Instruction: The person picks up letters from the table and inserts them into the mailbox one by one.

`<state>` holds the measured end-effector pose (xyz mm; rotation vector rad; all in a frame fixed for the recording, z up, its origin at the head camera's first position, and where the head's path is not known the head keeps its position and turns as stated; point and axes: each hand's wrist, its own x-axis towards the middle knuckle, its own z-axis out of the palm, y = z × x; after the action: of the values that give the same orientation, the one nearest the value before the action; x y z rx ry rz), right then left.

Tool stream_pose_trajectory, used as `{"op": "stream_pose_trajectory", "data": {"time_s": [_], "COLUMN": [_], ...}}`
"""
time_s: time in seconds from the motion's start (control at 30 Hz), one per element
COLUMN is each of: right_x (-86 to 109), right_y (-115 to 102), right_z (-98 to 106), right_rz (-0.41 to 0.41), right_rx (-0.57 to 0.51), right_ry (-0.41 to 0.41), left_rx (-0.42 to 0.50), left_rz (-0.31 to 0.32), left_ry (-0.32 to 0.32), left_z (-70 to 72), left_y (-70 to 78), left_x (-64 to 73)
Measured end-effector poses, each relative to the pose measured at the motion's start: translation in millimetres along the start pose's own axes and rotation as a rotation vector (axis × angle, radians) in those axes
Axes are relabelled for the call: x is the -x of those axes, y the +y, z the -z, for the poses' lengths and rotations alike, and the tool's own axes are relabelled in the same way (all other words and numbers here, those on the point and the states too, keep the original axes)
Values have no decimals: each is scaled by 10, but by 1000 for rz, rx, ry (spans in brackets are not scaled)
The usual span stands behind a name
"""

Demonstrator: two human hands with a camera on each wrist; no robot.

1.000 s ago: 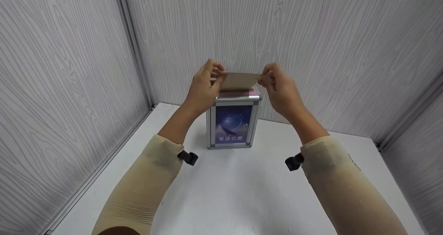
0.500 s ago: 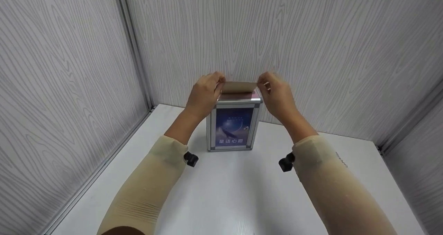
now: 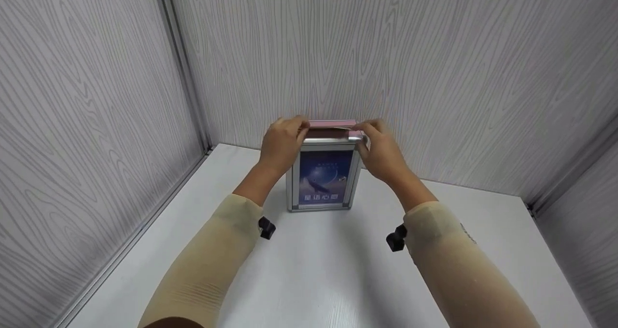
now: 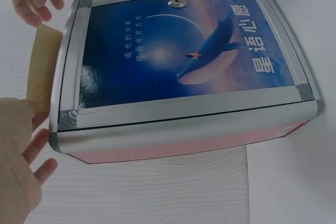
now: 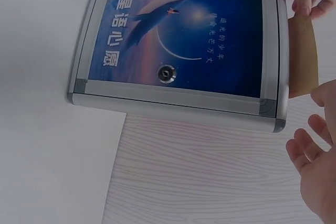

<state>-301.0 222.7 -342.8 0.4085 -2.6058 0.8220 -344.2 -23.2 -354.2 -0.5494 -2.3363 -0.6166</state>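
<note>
A brown paper envelope (image 4: 43,66) stands in the top of a silver-framed box (image 3: 322,207), its upper strip still showing above the top edge. In the head view the strip leans toward the front rim, with the box's pink top (image 3: 333,123) behind it. My left hand (image 3: 281,142) pinches the envelope's left end. At the opposite end my right hand (image 3: 381,149) holds the corner between thumb and index finger, its other fingers spread apart in the right wrist view. The box front bears a blue whale picture (image 5: 178,35) and a round lock (image 5: 167,74).
The box stands upright on a white table (image 3: 309,270), near the wood-grain back wall (image 3: 338,52). Another panel wall (image 3: 87,101) rises at the left, and one more at the right. Small black wrist cameras hang from both beige sleeves (image 3: 207,250).
Both hands have come down toward the box top, and the envelope has sunk with them, so much less of it shows. More of the pink top is now visible behind it.
</note>
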Motion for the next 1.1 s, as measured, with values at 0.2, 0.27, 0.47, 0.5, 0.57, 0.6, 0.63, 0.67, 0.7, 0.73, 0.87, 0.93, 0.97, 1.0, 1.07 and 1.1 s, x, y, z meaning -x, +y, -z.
{"op": "stream_pose_trajectory", "data": {"time_s": [0.2,0.27,0.47,0.5,0.57,0.6,0.63,0.67,0.7,0.73,0.87,0.93,0.97,1.0,1.07,1.1], "right_x": [77,90,175,201,261,293,326,359,395,433,595,686,733,785,892,948], "right_y": [30,34,48,44,23,8,-7,-21,-30,-37,-41,-32,-27,-18,11,28], "right_z": [-37,-39,-56,-61,-57,-49,-32,-10,21,58,210,283,317,351,412,438], "right_rz": [-41,-59,-117,-124,-137,-142,-145,-142,-140,-135,-88,-71,-72,-76,-94,-108], "right_rx": [49,78,116,116,115,117,122,128,138,152,210,249,258,273,303,323], "right_ry": [-67,-86,-161,-180,-227,-255,-286,-320,-362,-410,-642,-747,-783,-807,-813,-800], "left_rx": [-32,-38,-51,-56,-71,-84,-109,-141,-177,-217,-374,-405,-415,-413,-396,-381], "left_rz": [46,70,119,123,131,131,126,111,89,60,-79,-122,-132,-137,-145,-145], "left_ry": [-58,-84,-165,-176,-196,-201,-207,-210,-214,-218,-222,-218,-215,-211,-195,-194], "left_z": [-25,-22,-5,3,17,24,29,29,25,17,-43,-82,-104,-128,-178,-197], "left_y": [12,15,17,18,27,36,50,68,91,120,256,333,370,405,473,506], "left_x": [27,21,8,8,9,11,16,26,43,68,243,345,394,440,534,583]}}
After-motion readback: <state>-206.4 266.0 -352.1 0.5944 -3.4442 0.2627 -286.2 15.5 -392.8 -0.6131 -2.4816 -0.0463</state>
